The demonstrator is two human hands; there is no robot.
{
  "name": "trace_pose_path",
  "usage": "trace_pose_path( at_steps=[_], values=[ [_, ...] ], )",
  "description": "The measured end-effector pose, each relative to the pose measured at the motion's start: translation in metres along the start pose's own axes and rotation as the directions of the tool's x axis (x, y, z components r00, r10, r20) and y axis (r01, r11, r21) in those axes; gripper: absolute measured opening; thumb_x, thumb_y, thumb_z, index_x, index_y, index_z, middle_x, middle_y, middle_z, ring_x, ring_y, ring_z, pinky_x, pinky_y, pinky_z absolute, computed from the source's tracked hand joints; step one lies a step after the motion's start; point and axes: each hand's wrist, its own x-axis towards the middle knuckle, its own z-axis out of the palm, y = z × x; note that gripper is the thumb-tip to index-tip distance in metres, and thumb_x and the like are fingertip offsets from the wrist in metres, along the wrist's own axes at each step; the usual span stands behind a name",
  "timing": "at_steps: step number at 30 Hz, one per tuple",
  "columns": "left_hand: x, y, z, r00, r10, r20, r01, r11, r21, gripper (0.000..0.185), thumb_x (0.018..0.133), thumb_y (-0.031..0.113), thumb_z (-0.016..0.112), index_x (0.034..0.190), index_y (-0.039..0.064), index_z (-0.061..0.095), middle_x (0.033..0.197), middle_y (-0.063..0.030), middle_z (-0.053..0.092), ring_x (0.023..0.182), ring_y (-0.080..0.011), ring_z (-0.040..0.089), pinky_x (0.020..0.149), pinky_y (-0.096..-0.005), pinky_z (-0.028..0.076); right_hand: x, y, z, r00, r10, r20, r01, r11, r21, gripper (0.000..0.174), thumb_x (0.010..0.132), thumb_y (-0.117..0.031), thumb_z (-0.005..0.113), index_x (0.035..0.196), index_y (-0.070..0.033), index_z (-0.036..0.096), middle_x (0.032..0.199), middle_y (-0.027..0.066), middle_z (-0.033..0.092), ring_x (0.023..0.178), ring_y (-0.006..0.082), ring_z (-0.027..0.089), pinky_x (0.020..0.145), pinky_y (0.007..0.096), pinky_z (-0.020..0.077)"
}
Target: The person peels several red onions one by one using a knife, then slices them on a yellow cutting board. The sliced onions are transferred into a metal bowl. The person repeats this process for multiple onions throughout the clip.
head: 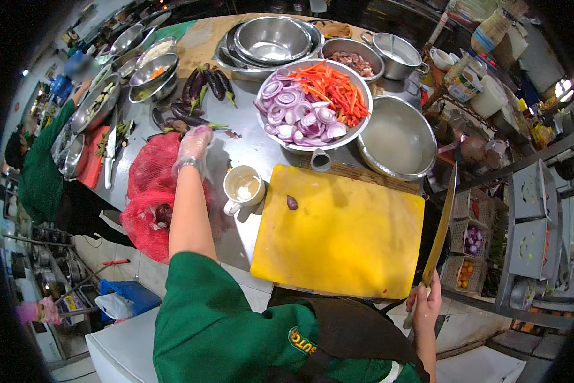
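Observation:
My left hand [193, 146], in a clear plastic glove, reaches to the upper edge of a red mesh sack [153, 167]. Its fingertips point away from me, so whether they grip the netting is hard to see. Dark bulbs, probably red onions, show through the sack's lower part. Beyond that hand lie several purple eggplants [189, 110]. My right hand [425, 304] holds a large knife [441, 230] by its handle, blade pointing up and away, to the right of a yellow cutting board [339, 234]. One small dark red piece, perhaps onion skin [292, 202], rests on the board.
A white mug [244, 186] stands left of the board. Behind it sits a bowl of sliced red onions [301, 115] and orange-red pepper strips [335, 91]. A steel bowl of cloudy liquid [397, 136] is at right. A co-worker in a green sleeve [47, 158] stands at left, near another knife [110, 158].

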Motion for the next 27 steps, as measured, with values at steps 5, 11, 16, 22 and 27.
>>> trace_pose_path(
  at_steps=[5,11,16,22,27],
  values=[
    [-0.065,0.02,-0.015,0.916,0.201,0.346,0.245,0.4,-0.883,0.04,0.084,0.008,0.052,0.123,-0.002,0.051,0.111,-0.0189,0.062,0.087,-0.0345,0.066,0.073,-0.0426,0.058,0.02,0.002,0.013,0.992,-0.046,0.119,0.055,0.996,-0.075,0.068,0.09,-0.012,0.062,0.148,-0.005,0.027,0.1,0.0073,0.059,0.075,0.0092,0.056,0.063,0.0239,0.0486],
    [-0.19,0.042,0.017,0.73,0.249,0.636,0.42,0.571,-0.705,0.056,0.084,0.003,0.06,0.135,-0.007,0.039,0.119,-0.019,0.058,0.099,-0.0317,0.064,0.083,-0.041,0.057,0.021,-0.004,0.023,0.973,-0.066,0.221,0.091,0.99,-0.104,0.068,0.081,-0.002,0.067,0.141,0.002,0.035,0.112,0.0111,0.06,0.093,0.0147,0.059,0.082,0.0275,0.0475],
    [-0.277,0.02,0.087,0.542,0.13,0.831,0.329,0.877,-0.351,0.054,0.081,0.01,0.07,0.13,-0.002,0.052,0.123,-0.0135,0.058,0.111,-0.0221,0.058,0.096,-0.0351,0.049,0.018,-0.002,0.02,0.94,-0.149,0.308,0.221,0.951,-0.215,0.053,0.082,-0.007,0.059,0.132,0.004,0.042,0.105,0.0138,0.063,0.093,0.0202,0.061,0.084,0.033,0.0482],
    [-0.346,-0.007,0.192,0.394,0.157,0.906,0.117,0.969,-0.219,0.049,0.083,0.009,0.068,0.129,-0.001,0.052,0.121,-0.0119,0.059,0.111,-0.022,0.058,0.098,-0.0349,0.048,0.012,0.012,0.009,0.961,-0.151,0.233,0.237,0.882,-0.406,0.045,0.088,-0.017,0.059,0.126,-0.001,0.043,0.093,0.0197,0.063,0.081,0.0335,0.063,0.07,0.0427,0.0496],
    [-0.364,-0.001,0.217,0.425,0.456,0.782,-0.419,0.865,-0.276,0.04,0.079,0.003,0.067,0.118,0.001,0.06,0.107,-0.0143,0.061,0.098,-0.0269,0.061,0.089,-0.0371,0.051,0.0,0.018,-0.007,0.973,-0.138,0.183,0.21,0.856,-0.472,0.036,0.089,-0.021,0.056,0.118,-0.003,0.043,0.095,0.0264,0.061,0.089,0.0457,0.06,0.075,0.0502,0.0478]
  ],
)
